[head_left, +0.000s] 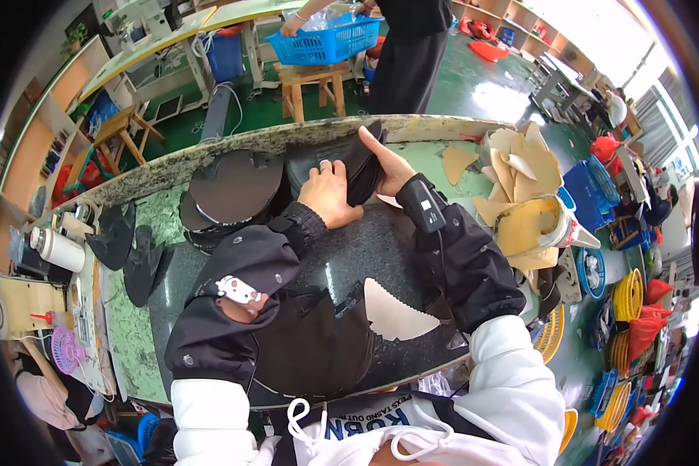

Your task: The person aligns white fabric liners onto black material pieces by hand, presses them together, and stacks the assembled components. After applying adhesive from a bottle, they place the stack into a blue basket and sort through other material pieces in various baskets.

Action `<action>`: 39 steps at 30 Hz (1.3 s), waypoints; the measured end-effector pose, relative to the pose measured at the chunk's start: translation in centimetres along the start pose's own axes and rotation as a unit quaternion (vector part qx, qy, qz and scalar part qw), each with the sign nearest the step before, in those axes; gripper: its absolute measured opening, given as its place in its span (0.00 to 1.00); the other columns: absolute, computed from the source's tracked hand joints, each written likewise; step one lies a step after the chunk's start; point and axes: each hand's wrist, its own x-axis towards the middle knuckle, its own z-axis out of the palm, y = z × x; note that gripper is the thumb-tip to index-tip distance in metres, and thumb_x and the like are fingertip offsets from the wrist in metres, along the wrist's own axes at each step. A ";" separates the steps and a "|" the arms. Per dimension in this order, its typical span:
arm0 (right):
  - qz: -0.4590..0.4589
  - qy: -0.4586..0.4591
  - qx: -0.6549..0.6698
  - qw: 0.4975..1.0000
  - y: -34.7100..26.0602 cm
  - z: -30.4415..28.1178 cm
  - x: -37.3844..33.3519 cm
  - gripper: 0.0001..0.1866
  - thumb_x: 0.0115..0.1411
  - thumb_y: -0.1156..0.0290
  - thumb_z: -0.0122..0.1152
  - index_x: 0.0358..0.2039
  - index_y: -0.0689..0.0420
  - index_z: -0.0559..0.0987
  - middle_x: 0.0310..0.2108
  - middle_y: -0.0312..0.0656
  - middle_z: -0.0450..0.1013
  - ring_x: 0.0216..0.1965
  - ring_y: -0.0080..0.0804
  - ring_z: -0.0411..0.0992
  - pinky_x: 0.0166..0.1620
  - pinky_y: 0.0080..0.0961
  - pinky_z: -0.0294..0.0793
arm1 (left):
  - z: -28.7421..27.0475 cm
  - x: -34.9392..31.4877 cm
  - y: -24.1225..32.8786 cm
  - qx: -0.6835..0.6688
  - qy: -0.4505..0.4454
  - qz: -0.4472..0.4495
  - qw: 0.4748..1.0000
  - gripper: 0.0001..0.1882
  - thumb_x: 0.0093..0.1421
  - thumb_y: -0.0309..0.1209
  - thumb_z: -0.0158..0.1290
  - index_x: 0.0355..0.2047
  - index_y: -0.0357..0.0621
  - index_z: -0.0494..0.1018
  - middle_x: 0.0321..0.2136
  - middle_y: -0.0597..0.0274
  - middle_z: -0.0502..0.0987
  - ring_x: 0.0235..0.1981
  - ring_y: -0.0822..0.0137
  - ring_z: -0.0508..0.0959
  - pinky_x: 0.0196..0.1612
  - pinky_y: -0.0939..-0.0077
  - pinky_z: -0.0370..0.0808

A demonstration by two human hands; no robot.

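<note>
Toward the far edge of the bench, both hands are on a black leather-like piece (pixel 307 165) that lies on or beside other dark pieces. My left hand (pixel 330 196) rests over it with bent fingers, gripping its near part. My right hand (pixel 390 165) holds its right end, thumb raised and fingers closed around the folded edge; part of the fingers is hidden. Left of the hands is a stack of rounded dark brown pieces (pixel 237 186). Close to me, a large dark piece (pixel 307 353) lies on the dark stone slab (pixel 342 260), next to a beige piece (pixel 396 312) with a zigzag edge.
Beige scraps (pixel 524 167) and a yellowish cone-shaped holder (pixel 532 225) crowd the bench's right end. Black cut pieces (pixel 141 264) and a white cylinder (pixel 58 248) are at the left. A raised rim (pixel 210 163) runs along the back. Beyond it, another person holds a blue basket (pixel 326 43).
</note>
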 end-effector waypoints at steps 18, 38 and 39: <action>-0.267 -0.116 -0.166 0.942 1.6 -2.3 -13.0 0.25 0.45 0.80 0.66 0.46 0.64 0.73 0.41 0.40 0.75 0.43 0.29 0.73 0.48 0.28 0.72 | -3.4 -4.2 -1.8 -0.729 -0.011 -0.178 0.661 0.31 0.57 0.33 0.58 0.59 0.43 0.60 0.53 0.63 0.68 0.55 0.63 0.67 0.57 0.68 0.63; -0.260 -0.326 -0.151 0.896 13.6 11.4 -25.3 0.27 0.62 0.64 0.50 0.59 0.63 0.62 0.56 0.48 0.66 0.56 0.40 0.65 0.59 0.35 0.64 | -17.2 -27.8 2.6 -0.816 0.219 -0.186 0.501 0.44 0.49 0.26 0.64 0.63 0.44 0.53 0.52 0.63 0.69 0.54 0.67 0.68 0.57 0.68 0.65; -0.271 -0.247 -0.125 0.922 16.4 8.9 -25.7 0.28 0.65 0.58 0.47 0.60 0.61 0.61 0.57 0.47 0.65 0.57 0.40 0.64 0.60 0.36 0.63 | -18.0 -30.5 3.6 -0.809 0.256 -0.164 0.503 0.45 0.48 0.24 0.63 0.64 0.44 0.51 0.53 0.63 0.68 0.55 0.67 0.67 0.57 0.67 0.65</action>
